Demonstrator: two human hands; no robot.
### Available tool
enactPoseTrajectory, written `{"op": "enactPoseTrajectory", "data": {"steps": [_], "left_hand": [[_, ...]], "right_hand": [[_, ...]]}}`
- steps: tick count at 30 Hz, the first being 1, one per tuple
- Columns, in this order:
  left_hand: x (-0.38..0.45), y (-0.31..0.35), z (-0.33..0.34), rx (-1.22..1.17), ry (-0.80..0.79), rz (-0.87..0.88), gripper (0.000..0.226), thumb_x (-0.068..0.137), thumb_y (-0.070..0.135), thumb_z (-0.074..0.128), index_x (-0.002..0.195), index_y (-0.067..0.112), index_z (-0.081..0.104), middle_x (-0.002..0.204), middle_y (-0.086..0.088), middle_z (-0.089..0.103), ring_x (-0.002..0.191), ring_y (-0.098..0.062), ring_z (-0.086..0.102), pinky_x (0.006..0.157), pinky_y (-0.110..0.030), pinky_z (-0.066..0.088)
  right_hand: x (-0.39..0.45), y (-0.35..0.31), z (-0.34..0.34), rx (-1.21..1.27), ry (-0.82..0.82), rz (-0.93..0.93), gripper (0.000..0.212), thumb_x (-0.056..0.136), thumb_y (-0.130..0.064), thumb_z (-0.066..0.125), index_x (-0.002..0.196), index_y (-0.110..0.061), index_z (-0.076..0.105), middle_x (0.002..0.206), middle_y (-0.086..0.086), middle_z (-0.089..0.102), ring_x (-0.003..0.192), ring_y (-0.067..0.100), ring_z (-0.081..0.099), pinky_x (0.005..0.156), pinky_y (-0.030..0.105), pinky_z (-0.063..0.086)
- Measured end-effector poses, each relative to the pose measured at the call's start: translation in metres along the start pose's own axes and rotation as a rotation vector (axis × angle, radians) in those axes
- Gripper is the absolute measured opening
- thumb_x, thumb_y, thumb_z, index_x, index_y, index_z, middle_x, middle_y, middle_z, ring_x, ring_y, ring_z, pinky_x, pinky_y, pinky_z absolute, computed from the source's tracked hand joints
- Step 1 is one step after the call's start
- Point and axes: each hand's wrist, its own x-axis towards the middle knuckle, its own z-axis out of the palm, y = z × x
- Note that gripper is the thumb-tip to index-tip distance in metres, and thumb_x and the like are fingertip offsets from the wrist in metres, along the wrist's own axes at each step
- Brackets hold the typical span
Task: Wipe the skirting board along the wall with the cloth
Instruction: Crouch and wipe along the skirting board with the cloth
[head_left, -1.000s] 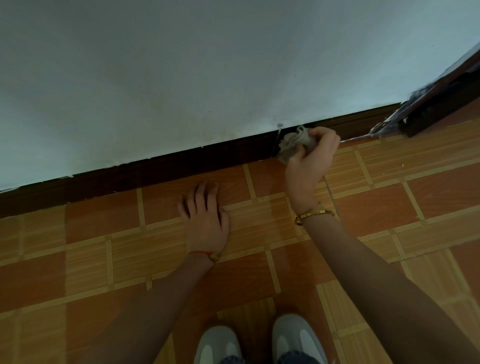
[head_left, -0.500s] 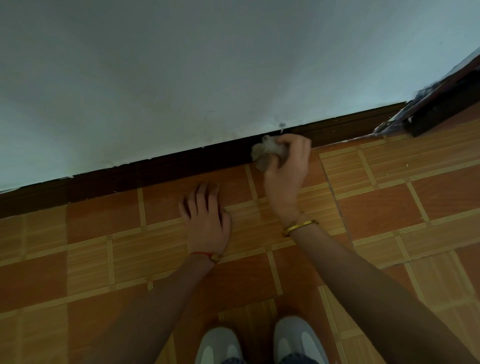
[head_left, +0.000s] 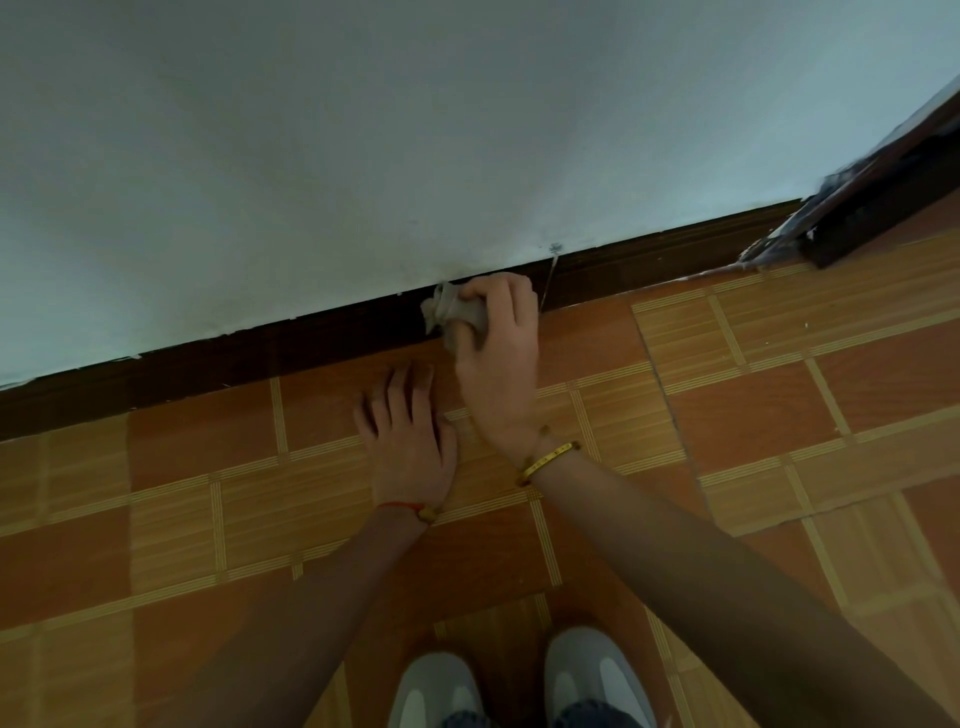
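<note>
While right hand (head_left: 498, 358) clenched bunched cloth (head_left: 454, 312) against dark skirting board (head_left: 332, 338), left hand (head_left: 408, 447) lay flat, released, on floor (head_left: 753, 395) just beside it. Best practice: firm even pressure, cloth covering board's top edge, overlapping strokes, left hand bracing.

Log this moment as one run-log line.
right hand: grips cloth against skirting board | left hand: flat on tiled floor, empty | stage: wiping underway
</note>
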Motion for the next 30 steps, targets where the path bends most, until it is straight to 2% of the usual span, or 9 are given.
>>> {"op": "enactPoseTrajectory", "data": {"steps": [4,7,9,11,15,18,20,23,30], "left_hand": [[0.0,-0.001,-0.001,-0.019,-0.003,0.003,0.053,0.095,0.029,0.041,0.144,0.011,0.049,0.146,-0.015,0.047,0.136,-0.037,0.041,0.116,-0.061,0.024],[0.0,-0.001,-0.002,-0.036,-0.012,-0.003,0.052,0.095,0.028,0.041,0.143,0.011,0.05,0.148,-0.014,0.046,0.137,-0.035,0.04,0.116,-0.06,0.023],[0.0,0.0,-0.002,-0.035,-0.011,-0.002,0.052,0.095,0.028,0.042,0.143,0.011,0.05,0.148,-0.013,0.046,0.137,-0.035,0.04,0.117,-0.06,0.022],[0.0,0.0,-0.002,-0.036,-0.012,-0.002,0.052,0.095,0.028,0.042,0.143,0.011,0.05,0.148,-0.013,0.046,0.137,-0.035,0.04,0.116,-0.06,0.022],[0.001,0.0,-0.001,-0.021,-0.021,-0.01,0.051,0.094,0.028,0.043,0.142,0.011,0.05,0.147,-0.014,0.046,0.137,-0.036,0.04,0.116,-0.061,0.023],[0.0,-0.003,0.002,0.019,-0.06,-0.006,0.055,0.094,0.033,0.045,0.142,0.007,0.045,0.146,-0.018,0.044,0.136,-0.04,0.038,0.116,-0.063,0.024],[-0.001,-0.006,0.003,0.061,-0.095,0.001,0.062,0.094,0.038,0.047,0.146,0.005,0.04,0.146,-0.02,0.042,0.136,-0.041,0.036,0.116,-0.064,0.024],[-0.001,-0.005,0.002,0.015,-0.062,0.014,0.056,0.095,0.034,0.046,0.144,0.008,0.044,0.147,-0.018,0.044,0.137,-0.039,0.037,0.116,-0.063,0.024],[0.0,-0.001,-0.003,-0.046,-0.049,-0.014,0.053,0.095,0.029,0.041,0.145,0.012,0.048,0.15,-0.013,0.045,0.138,-0.035,0.04,0.116,-0.062,0.023]], "right_hand": [[0.004,0.01,-0.01,0.009,0.037,0.022,0.024,0.078,0.008,0.064,0.1,-0.002,0.059,0.107,0.009,0.051,0.099,0.02,0.052,0.084,0.026,0.049],[0.013,0.027,-0.027,-0.018,0.188,0.148,0.026,0.079,0.008,0.063,0.102,-0.003,0.057,0.11,0.011,0.051,0.102,0.018,0.054,0.086,0.028,0.052],[0.017,0.036,-0.036,-0.051,0.272,0.21,0.026,0.08,0.01,0.062,0.103,-0.002,0.056,0.111,0.011,0.052,0.102,0.015,0.053,0.086,0.022,0.051],[0.018,0.038,-0.037,-0.062,0.284,0.212,0.028,0.079,0.013,0.06,0.103,-0.001,0.055,0.11,0.011,0.051,0.101,0.013,0.052,0.085,0.015,0.048],[0.002,0.022,-0.013,-0.024,0.11,0.172,0.027,0.079,0.01,0.063,0.103,-0.002,0.055,0.111,0.011,0.05,0.103,0.017,0.052,0.089,0.022,0.049],[-0.013,-0.002,0.017,0.015,-0.088,0.024,0.025,0.079,0.007,0.066,0.101,-0.002,0.059,0.108,0.009,0.052,0.099,0.019,0.051,0.083,0.025,0.047],[-0.015,-0.014,0.029,0.05,-0.107,-0.034,0.022,0.078,0.007,0.065,0.098,-0.002,0.06,0.104,0.01,0.053,0.095,0.022,0.052,0.079,0.03,0.048],[-0.009,-0.012,0.019,0.07,-0.044,0.018,0.023,0.077,0.007,0.064,0.097,-0.002,0.06,0.105,0.008,0.052,0.096,0.021,0.053,0.08,0.03,0.05],[0.028,0.035,-0.05,-0.05,0.342,0.269,0.026,0.08,0.007,0.062,0.103,-0.003,0.057,0.112,0.011,0.053,0.102,0.013,0.053,0.085,0.008,0.045]]}}
